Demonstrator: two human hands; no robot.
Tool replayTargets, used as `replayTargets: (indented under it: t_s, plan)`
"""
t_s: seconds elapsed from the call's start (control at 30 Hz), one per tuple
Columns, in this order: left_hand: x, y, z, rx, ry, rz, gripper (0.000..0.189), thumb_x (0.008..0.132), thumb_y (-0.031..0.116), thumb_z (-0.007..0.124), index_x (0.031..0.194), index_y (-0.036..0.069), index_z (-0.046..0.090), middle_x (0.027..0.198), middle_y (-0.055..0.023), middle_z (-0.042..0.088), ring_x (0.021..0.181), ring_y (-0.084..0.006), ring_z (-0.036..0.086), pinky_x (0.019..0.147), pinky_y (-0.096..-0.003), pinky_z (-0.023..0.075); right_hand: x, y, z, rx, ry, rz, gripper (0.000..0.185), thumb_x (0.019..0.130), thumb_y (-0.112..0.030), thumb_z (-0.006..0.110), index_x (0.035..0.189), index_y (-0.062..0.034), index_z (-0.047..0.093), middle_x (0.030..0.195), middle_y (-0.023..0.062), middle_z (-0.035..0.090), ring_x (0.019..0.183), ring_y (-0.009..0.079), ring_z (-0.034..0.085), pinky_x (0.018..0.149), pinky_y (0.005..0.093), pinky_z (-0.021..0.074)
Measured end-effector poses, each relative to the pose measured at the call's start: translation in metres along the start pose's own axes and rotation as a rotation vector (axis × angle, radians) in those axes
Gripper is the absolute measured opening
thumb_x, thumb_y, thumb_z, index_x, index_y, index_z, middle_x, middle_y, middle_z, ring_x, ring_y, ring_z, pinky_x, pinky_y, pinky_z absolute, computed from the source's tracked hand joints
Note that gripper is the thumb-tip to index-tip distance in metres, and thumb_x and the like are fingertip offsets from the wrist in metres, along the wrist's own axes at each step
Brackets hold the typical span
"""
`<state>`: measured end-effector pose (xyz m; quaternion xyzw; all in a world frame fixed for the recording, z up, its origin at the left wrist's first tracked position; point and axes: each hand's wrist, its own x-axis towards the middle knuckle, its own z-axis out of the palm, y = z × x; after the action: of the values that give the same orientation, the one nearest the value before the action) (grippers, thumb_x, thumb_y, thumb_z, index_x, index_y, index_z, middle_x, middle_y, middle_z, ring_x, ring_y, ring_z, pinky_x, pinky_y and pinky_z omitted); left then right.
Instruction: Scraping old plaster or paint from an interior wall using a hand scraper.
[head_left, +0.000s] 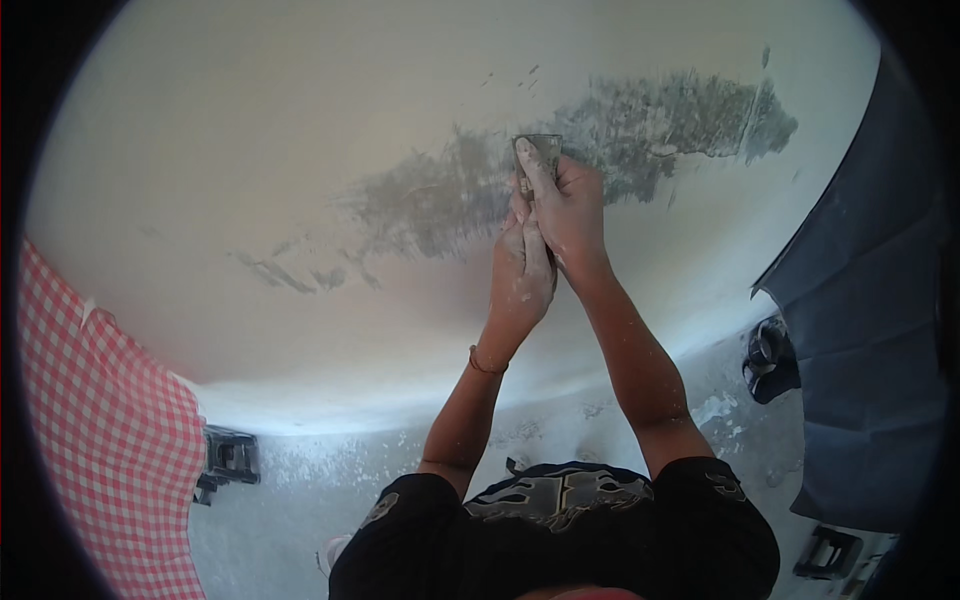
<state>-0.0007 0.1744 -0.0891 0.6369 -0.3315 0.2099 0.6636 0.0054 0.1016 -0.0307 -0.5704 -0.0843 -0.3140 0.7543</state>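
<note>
Both of my hands are together on one flat scraper (553, 150), its wide edge up against a pale wall (300, 150). My right hand (571, 202), dusted with white, grips it with the thumb laid along the blade. Just below and to the left, my left hand (523, 259) is against the right one, its upper fingers close to the tool's lower part; the handle is mostly hidden, so the left hand's hold on it is unclear. A rough grey patch (435, 199) stretches across the wall on both sides of the blade.
Red-and-white checked cloth (112, 405) hangs at left, a dark sheet (870, 360) at right. Black plastic objects (234, 456) stand by the checked cloth and near the lower right. A dark object (771, 361) lies beside the dark sheet. White spatter marks the grey floor (300, 517).
</note>
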Motion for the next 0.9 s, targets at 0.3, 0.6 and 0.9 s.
replayTargets:
  t_s: [0.3, 0.6, 0.9]
  plan:
    - [0.006, 0.017, 0.004, 0.022, 0.006, -0.031, 0.047, 0.113, 0.027, 0.033, 0.116, -0.011, 0.06, 0.105, -0.0183, 0.062, 0.085, -0.0195, 0.059, 0.076, -0.0343, 0.0496, 0.007, -0.001, -0.005, 0.006, -0.03, 0.051, 0.039, 0.102, -0.028, 0.068, 0.075, 0.0009, 0.064, 0.06, 0.0037, 0.058, 0.049, 0.0096, 0.054, 0.048, 0.0296, 0.0493]
    - [-0.011, -0.006, 0.009, 0.082, 0.077, 0.114, 0.04, 0.11, 0.016, 0.034, 0.132, -0.012, 0.052, 0.105, -0.0259, 0.064, 0.094, -0.0282, 0.061, 0.081, -0.0394, 0.0494, -0.003, -0.002, -0.004, -0.107, -0.036, -0.02, 0.041, 0.103, -0.025, 0.065, 0.072, 0.0015, 0.063, 0.056, 0.003, 0.057, 0.045, 0.0092, 0.051, 0.045, 0.0286, 0.0416]
    - [0.009, 0.007, -0.005, 0.196, -0.04, 0.158, 0.031, 0.109, 0.024, 0.039, 0.099, -0.002, 0.053, 0.07, -0.0092, 0.046, 0.06, -0.024, 0.041, 0.053, -0.0357, 0.0347, 0.007, -0.023, 0.0, -0.082, -0.073, 0.081, 0.045, 0.104, -0.032, 0.064, 0.073, 0.0011, 0.065, 0.057, 0.0039, 0.059, 0.051, 0.0117, 0.058, 0.049, 0.0328, 0.0495]
